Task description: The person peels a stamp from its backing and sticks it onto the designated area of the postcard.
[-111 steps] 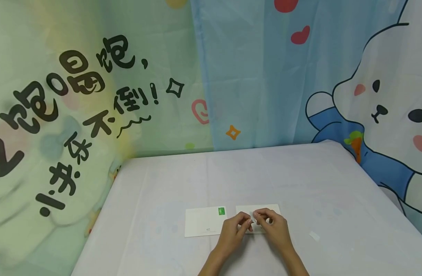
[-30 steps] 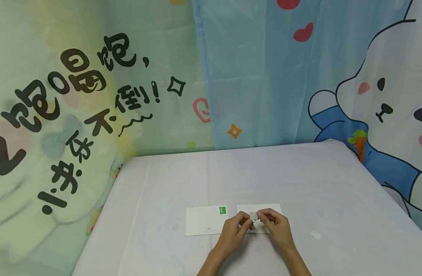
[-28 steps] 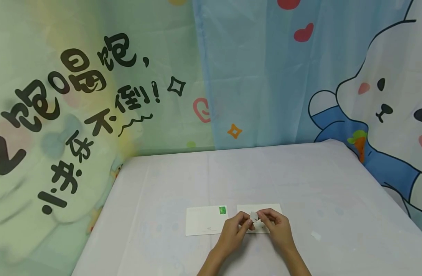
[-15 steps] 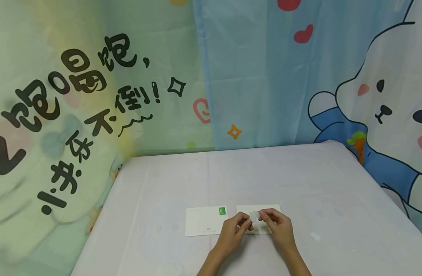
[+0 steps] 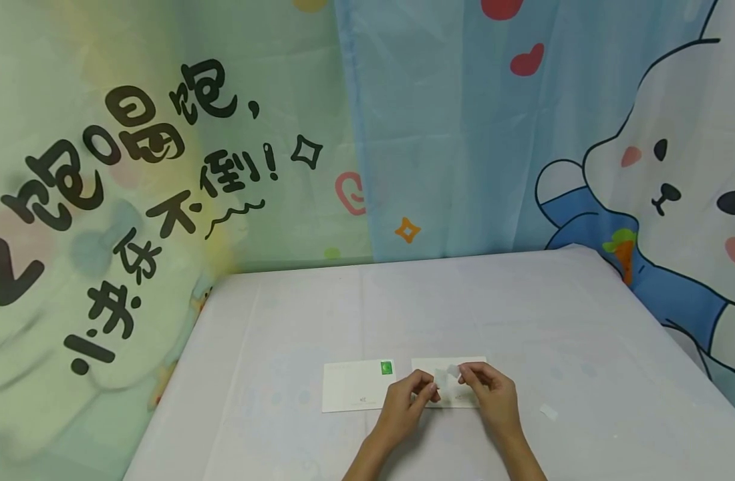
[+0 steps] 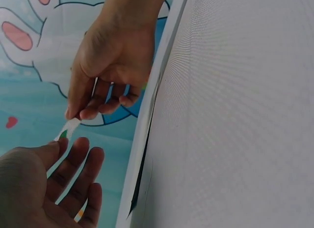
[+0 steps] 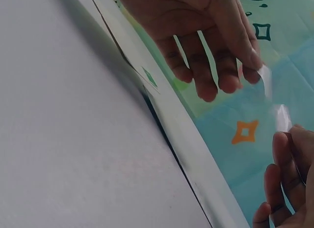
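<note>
My left hand (image 5: 403, 404) pinches a small sticker stamp (image 6: 63, 134) between thumb and forefinger; a bit of its green face shows in the left wrist view. Opposite it, my right hand (image 5: 494, 397) pinches a small white piece of backing paper (image 7: 282, 117) by its edge. In the right wrist view a narrow gap shows between the two pieces, both pale and translucent. Both hands are raised over a white envelope (image 5: 421, 364), partly covering it. Left of that lies another white envelope (image 5: 352, 387), bearing a green stamp (image 5: 386, 368) in its upper right corner.
A small white paper scrap (image 5: 548, 411) lies to the right on the white-covered table (image 5: 295, 314). Behind the table hangs a printed cloth backdrop (image 5: 427, 133) with a cartoon rabbit and large lettering.
My right hand has drawn away to the right, pulling the backing paper off the sticker stamp. The left hand has stayed almost in place, keeping its pinch.
</note>
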`<state>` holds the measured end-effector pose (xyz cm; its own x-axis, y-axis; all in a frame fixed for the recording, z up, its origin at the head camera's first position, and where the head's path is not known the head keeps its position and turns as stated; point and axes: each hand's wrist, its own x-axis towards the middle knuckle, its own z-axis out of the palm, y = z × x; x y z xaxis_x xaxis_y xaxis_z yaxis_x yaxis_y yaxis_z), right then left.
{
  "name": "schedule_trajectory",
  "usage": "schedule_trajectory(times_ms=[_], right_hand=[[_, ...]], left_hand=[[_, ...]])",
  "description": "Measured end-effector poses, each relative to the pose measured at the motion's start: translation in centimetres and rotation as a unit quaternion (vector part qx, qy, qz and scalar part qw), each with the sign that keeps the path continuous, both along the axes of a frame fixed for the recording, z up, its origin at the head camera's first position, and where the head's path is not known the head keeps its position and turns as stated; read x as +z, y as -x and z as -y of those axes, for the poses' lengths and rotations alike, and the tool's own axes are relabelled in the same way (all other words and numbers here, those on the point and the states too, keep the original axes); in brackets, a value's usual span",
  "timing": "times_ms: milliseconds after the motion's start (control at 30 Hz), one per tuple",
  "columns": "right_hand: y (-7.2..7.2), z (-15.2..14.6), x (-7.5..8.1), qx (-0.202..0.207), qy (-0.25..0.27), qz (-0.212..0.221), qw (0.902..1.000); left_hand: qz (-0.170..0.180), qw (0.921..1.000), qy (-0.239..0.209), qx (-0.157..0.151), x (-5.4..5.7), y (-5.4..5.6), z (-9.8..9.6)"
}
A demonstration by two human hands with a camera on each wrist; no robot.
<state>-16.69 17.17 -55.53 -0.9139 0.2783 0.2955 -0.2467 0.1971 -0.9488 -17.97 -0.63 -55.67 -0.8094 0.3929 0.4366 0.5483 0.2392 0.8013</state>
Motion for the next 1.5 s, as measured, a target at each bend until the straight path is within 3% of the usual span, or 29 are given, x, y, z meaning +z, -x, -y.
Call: schedule_trajectory(times_ms=[300,467,633,800,933,1100,1500], right_hand=[[0.0,-1.8,0.2,-0.06,0.021,0.04,0.9972],[0.1,-3.8,-0.3,-0.124,-0.009,0.059,0.9905],[-0.3,-6.7,-0.2,-0.184,-0.115,0.14,0.9661],[-1.2,-9.2,0.4,-0.173,-0.18,0.213,0.9447],[-1.5,-10.6,0.4,-0.171,-0.206,0.23,0.9357],[-1.6,-11.4,0.0,-0.199,-0.214,0.25,0.923],[-1.7,-11.9,-0.9,-0.235,-0.26,0.25,0.9026]], left_hand=[[0.014,0.9999,-0.002,0.0,-0.1,-0.1,0.0],[0.02,0.9998,-0.002,0.001,-0.1,-0.1,-0.1],[0.024,0.9997,0.001,0.001,0.0,-0.2,-0.2],[0.031,0.9995,0.0,0.001,0.1,-0.2,0.0],[0.035,0.9994,-0.005,0.004,0.1,-0.2,0.2],[0.038,0.9992,-0.009,0.006,0.1,-0.2,0.2],[0.04,0.9991,-0.01,-0.001,0.0,-0.1,0.0]])
